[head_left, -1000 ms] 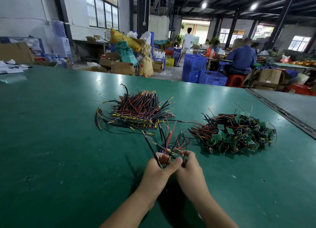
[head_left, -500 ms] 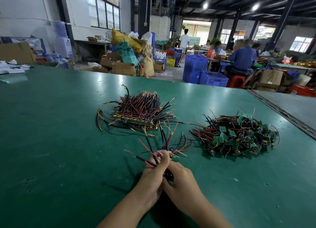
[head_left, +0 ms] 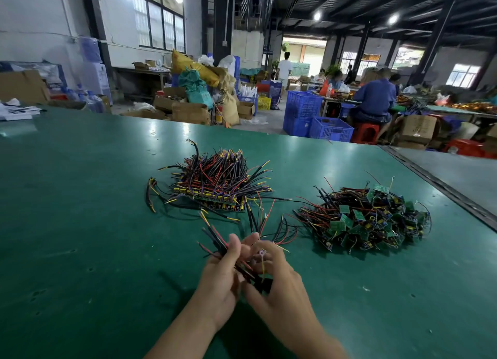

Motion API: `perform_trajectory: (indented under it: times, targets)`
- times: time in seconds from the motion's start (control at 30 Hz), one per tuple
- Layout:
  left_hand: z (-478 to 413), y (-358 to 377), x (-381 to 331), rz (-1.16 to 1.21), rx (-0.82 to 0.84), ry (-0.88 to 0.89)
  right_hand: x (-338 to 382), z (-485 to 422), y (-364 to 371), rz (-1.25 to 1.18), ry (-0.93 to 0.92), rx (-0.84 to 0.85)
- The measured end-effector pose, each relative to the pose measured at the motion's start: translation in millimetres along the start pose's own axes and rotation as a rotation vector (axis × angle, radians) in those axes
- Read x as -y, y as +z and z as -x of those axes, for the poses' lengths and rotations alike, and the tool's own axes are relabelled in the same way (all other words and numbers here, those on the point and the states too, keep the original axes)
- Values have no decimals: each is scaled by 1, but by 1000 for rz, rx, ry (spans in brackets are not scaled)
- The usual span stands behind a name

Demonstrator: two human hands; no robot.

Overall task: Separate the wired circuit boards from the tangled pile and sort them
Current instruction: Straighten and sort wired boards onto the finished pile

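Both hands met at lower centre of the frame, over the green table (head_left: 80, 237). The left hand (head_left: 220, 286) gripped a wire bunch (head_left: 215, 237), fingers curled round it, black and red leads fanning up past the thumb. The right hand (head_left: 279, 291) pinched the same bunch, fingertips on a thin yellow lead. Above them, at centre, lay the sorted stack (head_left: 215, 181), its boards lined in a row. At right sat the tangled pile (head_left: 365, 218), green boards jumbled, apart from both hands.
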State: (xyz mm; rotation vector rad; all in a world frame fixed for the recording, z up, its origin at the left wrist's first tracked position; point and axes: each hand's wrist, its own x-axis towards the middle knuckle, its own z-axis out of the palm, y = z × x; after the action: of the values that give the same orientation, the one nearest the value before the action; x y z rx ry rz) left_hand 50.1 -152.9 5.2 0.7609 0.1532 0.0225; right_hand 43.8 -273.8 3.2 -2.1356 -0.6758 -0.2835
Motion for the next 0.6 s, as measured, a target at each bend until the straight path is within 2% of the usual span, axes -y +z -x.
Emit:
perform_trajectory:
  times: [0.07, 0.23, 0.47, 0.6]
  targets:
    - [0, 1, -1, 40, -41, 16, -4, 0, -2, -30, 34, 14]
    - [0, 0, -1, 24, -30, -36, -9, 0, -1, 19, -40, 144]
    - [-8, -14, -13, 63, -54, -134, -6, -3, 4, -93, -153, 123]
    - [-17, -27, -25, 149, 0, -113, -1, -15, 5, -135, -85, 168]
